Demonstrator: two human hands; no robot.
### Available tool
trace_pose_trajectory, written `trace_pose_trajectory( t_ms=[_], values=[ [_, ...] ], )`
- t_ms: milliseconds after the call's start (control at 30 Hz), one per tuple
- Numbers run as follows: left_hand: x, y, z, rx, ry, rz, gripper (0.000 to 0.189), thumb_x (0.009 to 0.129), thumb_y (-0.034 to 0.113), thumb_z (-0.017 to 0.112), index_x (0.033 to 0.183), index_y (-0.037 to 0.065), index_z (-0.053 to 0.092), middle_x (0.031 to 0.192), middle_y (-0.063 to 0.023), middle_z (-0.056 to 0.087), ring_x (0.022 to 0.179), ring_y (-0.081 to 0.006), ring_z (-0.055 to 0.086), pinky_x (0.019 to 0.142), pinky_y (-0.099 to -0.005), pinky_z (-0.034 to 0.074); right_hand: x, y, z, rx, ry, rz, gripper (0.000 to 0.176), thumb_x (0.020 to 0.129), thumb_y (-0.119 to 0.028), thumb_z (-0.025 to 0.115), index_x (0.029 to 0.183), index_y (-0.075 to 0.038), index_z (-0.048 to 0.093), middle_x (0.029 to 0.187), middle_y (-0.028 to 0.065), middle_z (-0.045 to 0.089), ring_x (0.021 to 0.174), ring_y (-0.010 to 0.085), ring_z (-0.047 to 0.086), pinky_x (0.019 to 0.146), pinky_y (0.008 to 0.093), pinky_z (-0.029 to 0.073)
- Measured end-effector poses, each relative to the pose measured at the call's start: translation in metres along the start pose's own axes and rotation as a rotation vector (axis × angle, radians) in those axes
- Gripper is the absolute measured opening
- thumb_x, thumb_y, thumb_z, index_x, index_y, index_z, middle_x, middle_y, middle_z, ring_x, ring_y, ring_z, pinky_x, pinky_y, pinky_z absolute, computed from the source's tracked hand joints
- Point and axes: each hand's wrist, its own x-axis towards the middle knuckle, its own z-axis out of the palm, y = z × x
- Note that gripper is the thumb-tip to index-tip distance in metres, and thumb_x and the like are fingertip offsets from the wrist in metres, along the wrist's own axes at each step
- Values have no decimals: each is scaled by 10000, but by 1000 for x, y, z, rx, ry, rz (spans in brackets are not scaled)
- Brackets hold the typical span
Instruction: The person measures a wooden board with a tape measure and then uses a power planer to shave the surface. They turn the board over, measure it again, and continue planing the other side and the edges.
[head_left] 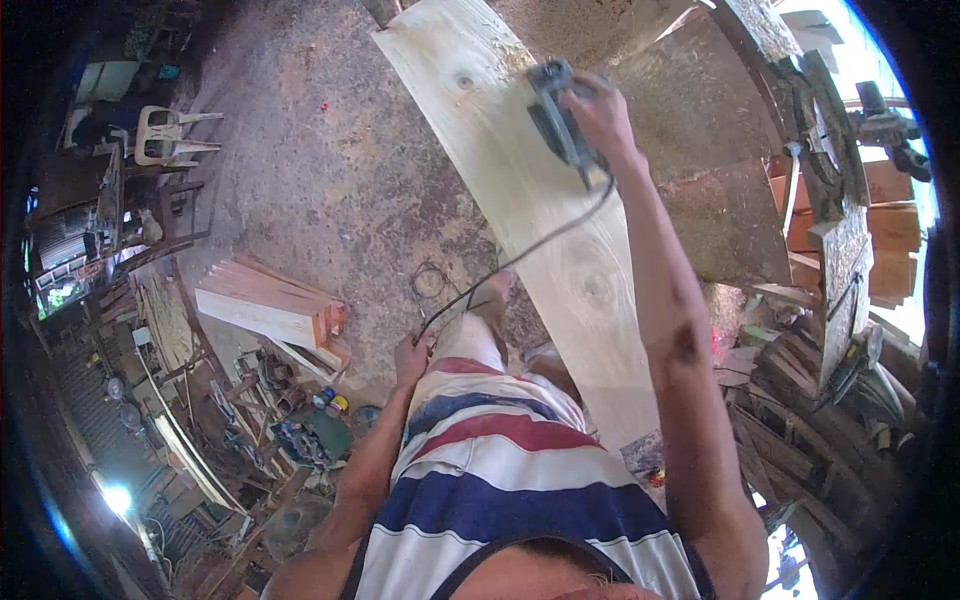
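Observation:
A long, wide pale wooden board (535,215) with visible knots runs from the top of the view down to my right side. On its upper part rests a dark handheld power tool, which looks like an electric planer (552,112). My right hand (603,118) is wrapped round its handle, arm stretched forward. From the tool's rear a black power cord (540,243) slants down to my left hand (411,358). That hand is closed on the cord beside my thigh, clear of the board.
Stacked wooden planks (270,308) lie on the stained floor to my left. A plastic chair (170,136) stands farther left. Brown sheets (700,140) are beyond the board's right edge, with reddish timber (890,230) and scrap wood at far right. Clutter fills the lower left.

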Motion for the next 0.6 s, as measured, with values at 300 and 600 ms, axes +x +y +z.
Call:
trace_pose_trajectory(
  t_ms=[300, 600],
  values=[
    [67, -80, -46, 195, -119, 210, 411, 986, 376, 642, 1071, -6, 767, 831, -164, 774, 786, -268, 763, 767, -424, 575, -57, -32, 0, 115, 81, 16, 644, 933, -314, 733, 1526, -148, 544, 1291, 264, 695, 1187, 461, 657, 1015, 509, 531],
    [75, 82, 6, 520, 176, 536, 759, 905, 246, 744, 1549, -9, 436, 1637, -280, 358, 1535, -468, 306, 1251, -551, 299, -407, -23, -113, -62, -10, 567, 595, 900, -346, 773, 1390, -34, 645, 1188, 274, 730, 1116, 434, 707, 974, 478, 557]
  ],
)
